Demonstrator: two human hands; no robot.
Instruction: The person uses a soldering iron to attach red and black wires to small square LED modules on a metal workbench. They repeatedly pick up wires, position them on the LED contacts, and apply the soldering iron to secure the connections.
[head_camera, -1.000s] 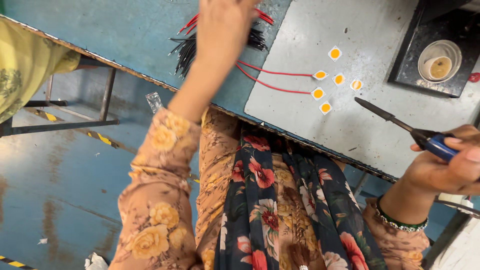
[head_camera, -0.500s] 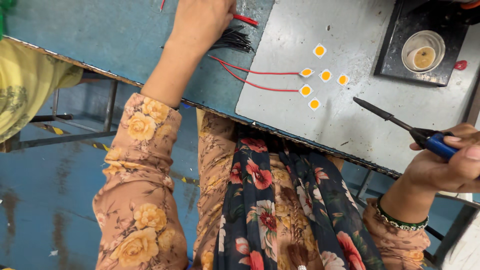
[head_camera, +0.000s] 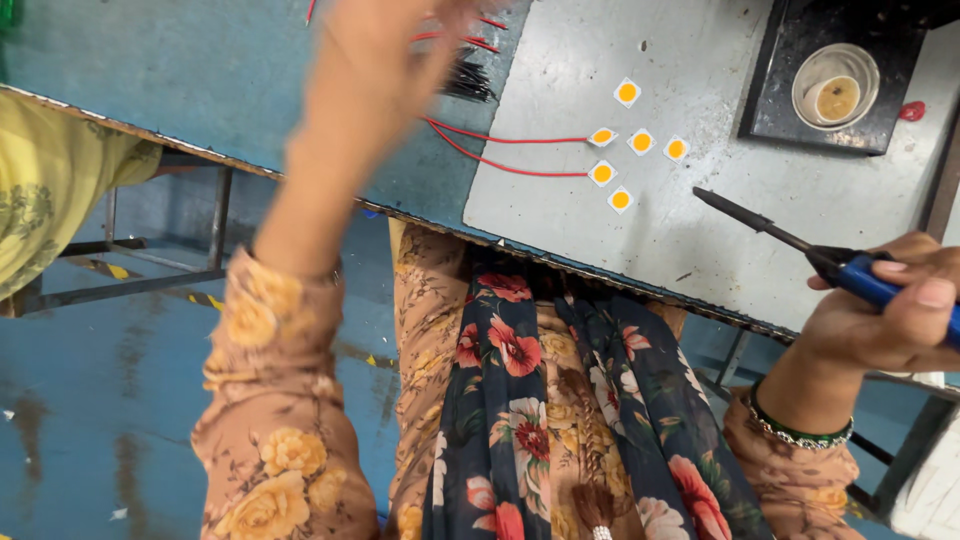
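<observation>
I see the right hand (head_camera: 895, 320) low on the right side, out past the near edge of the table. Its fingers are curled tight around the blue handle of a soldering iron (head_camera: 800, 245) — the thin dark tip points up and to the left, over the grey metal sheet (head_camera: 700, 250), and it is not touching anything that I can see.

The left hand (head_camera: 400, 25) is stretched far up to the top of the view. It is blurry and partly cut off, so I cannot tell if its fingers are spread or pinching. It is right by a bundle of black wires (head_camera: 470, 80) and some red wires (head_camera: 490, 22) at the far part of the blue table (head_camera: 150, 70).

Six little square chips with yellow round middles (head_camera: 628, 92) lie on the grey sheet, close together. Two of them have long red wires (head_camera: 500, 140) joined on, and these wires run left toward the blurry hand. The iron's tip is near the chips but apart from them.

At the top right sits a black tray (head_camera: 790, 110) with a small round tin (head_camera: 835, 85) in it — something brownish is inside. A little red knob (head_camera: 911, 110) lies just beside the tray.

The left arm in its flowery sleeve (head_camera: 275, 400) crosses in front of the table's near edge and hides part of it. At the far left is someone's yellow cloth (head_camera: 50, 200).
</observation>
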